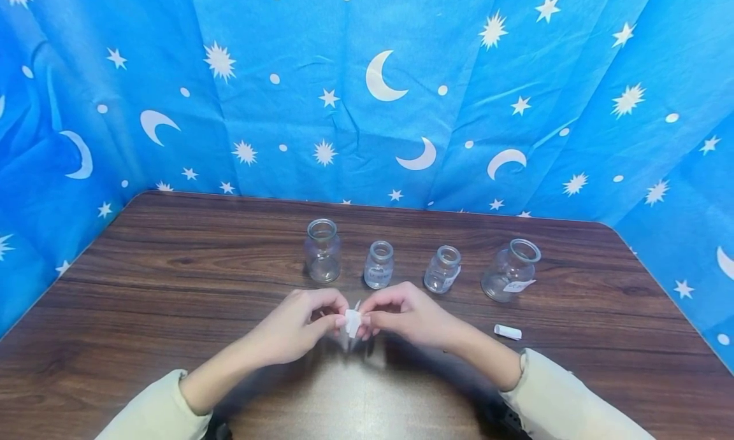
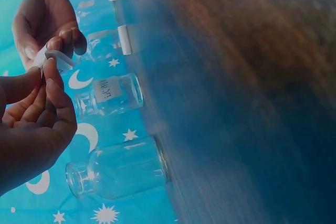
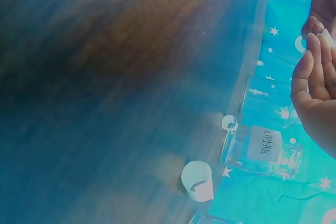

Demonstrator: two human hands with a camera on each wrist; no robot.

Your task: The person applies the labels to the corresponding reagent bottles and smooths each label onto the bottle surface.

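Both hands meet over the middle of the table around a small white paper label [image 1: 352, 323], which is folded or curled and carries some dark print in the left wrist view. My left hand [image 1: 304, 322] pinches its left side between thumb and forefinger. From the other side, my right hand [image 1: 410, 316] pinches it between thumb and fingers. Just beyond the hands stand a small glass jar [image 1: 378, 276] with a printed label and another small glass jar [image 1: 440, 273] whose label sticks out at one edge.
A taller glass jar [image 1: 323, 255] without a visible label stands at the left of the row. At the right end is a wide glass jar [image 1: 507, 274] with a partly loose label. A rolled white paper piece [image 1: 508, 332] lies on the wooden table [image 1: 172, 255] in front of it.
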